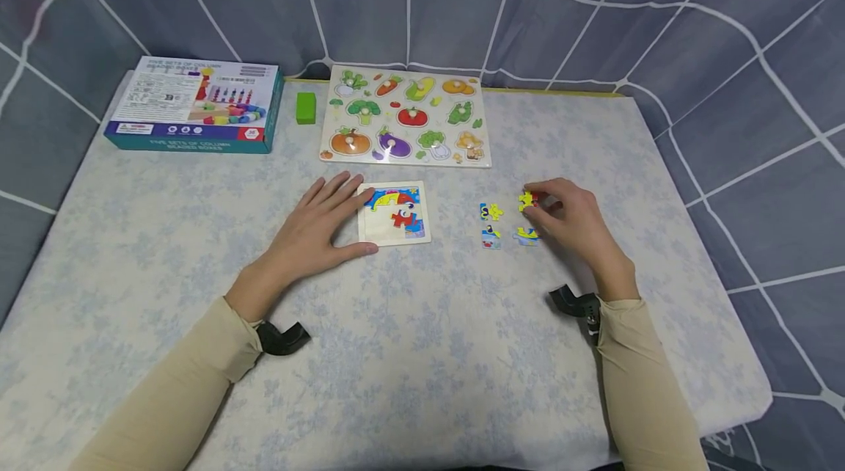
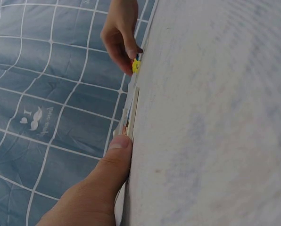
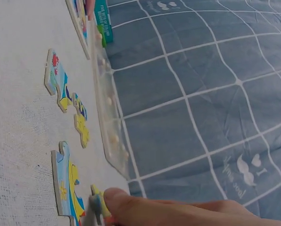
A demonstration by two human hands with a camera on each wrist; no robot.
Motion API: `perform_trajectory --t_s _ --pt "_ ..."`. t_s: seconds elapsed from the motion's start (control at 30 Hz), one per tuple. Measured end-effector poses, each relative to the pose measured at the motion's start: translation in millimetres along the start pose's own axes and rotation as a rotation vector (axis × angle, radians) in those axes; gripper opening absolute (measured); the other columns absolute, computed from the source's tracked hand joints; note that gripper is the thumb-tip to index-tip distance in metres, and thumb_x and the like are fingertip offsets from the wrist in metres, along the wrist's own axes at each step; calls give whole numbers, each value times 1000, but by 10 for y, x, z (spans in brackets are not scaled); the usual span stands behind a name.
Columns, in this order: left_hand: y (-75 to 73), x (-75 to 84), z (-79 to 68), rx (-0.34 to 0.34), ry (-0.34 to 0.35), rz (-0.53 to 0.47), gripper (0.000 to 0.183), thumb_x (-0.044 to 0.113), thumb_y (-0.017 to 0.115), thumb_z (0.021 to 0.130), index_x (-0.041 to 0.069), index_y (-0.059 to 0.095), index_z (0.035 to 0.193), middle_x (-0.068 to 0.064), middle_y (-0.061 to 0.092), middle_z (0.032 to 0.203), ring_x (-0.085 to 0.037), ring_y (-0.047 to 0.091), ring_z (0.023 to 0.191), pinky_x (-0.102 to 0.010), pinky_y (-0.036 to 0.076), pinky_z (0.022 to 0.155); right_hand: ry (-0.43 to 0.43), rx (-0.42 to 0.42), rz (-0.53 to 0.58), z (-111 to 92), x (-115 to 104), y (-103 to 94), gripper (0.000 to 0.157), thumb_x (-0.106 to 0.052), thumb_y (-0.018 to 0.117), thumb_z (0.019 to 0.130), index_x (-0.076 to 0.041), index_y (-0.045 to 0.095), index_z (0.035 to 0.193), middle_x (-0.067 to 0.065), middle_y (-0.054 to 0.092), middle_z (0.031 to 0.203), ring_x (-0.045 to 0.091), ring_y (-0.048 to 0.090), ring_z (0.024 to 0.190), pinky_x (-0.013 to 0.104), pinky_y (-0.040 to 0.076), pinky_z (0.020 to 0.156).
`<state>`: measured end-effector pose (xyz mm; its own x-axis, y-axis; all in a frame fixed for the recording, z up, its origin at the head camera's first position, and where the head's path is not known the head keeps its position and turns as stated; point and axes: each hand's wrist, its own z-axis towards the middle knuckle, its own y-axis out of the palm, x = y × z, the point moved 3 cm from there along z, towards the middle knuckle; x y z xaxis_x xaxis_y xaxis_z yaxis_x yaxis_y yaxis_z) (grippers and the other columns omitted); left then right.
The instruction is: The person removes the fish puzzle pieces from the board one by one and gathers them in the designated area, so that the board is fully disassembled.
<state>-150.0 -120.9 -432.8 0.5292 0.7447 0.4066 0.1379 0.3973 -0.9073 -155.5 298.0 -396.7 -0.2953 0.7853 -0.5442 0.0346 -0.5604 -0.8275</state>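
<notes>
A small square puzzle board (image 1: 394, 242) with a white rim lies on the table, its upper part and lower right corner filled with coloured pieces. My left hand (image 1: 315, 225) rests spread at its left side, fingertips over the upper left rim and thumb at the lower edge. In the left wrist view that thumb (image 2: 113, 162) touches the board's edge. My right hand (image 1: 571, 216) pinches a yellow and red jigsaw piece (image 1: 526, 201) between thumb and fingers. Just below it lies a blue and yellow piece (image 1: 526, 236). Two more pieces, one upper (image 1: 491, 212) and one lower (image 1: 491, 237), lie to its left.
Behind the puzzle lies a large vegetable peg board (image 1: 405, 126). A green block (image 1: 306, 108) stands to its left, beside a teal and white bead-set box (image 1: 194, 106). A grey checked curtain (image 1: 462, 23) hangs along the table's back edge.
</notes>
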Motion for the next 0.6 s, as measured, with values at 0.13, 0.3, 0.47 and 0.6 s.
perform_trajectory --t_s 0.13,0.3,0.47,0.6 --pt "-1 -5 3 4 3 -2 96 60 76 87 19 38 165 -10 28 174 -33 15 164 -54 6 135 -19 3 3 -28 37 -7 34 -6 78 95 -2 73 129 17 71 122 34 68 103 51 60 88" --pt "6 -4 5 8 10 0 96 61 76 87 19 39 165 -9 28 174 -32 15 164 -53 6 135 -52 1 45 -52 85 17 35 -2 78 94 -4 73 129 15 72 120 32 70 103 49 59 90" --pt "6 -10 1 8 9 3 96 61 76 87 19 38 165 -9 28 175 -32 15 164 -52 6 135 -78 0 73 -46 72 31 39 0 80 91 -6 73 129 13 72 120 29 70 102 42 58 90" --pt "0 -11 -9 20 9 0 96 61 77 87 19 39 165 -9 28 174 -32 16 164 -53 7 135 -85 -3 71 -32 35 33 41 -2 82 90 -6 73 130 12 72 121 28 70 104 39 58 90"
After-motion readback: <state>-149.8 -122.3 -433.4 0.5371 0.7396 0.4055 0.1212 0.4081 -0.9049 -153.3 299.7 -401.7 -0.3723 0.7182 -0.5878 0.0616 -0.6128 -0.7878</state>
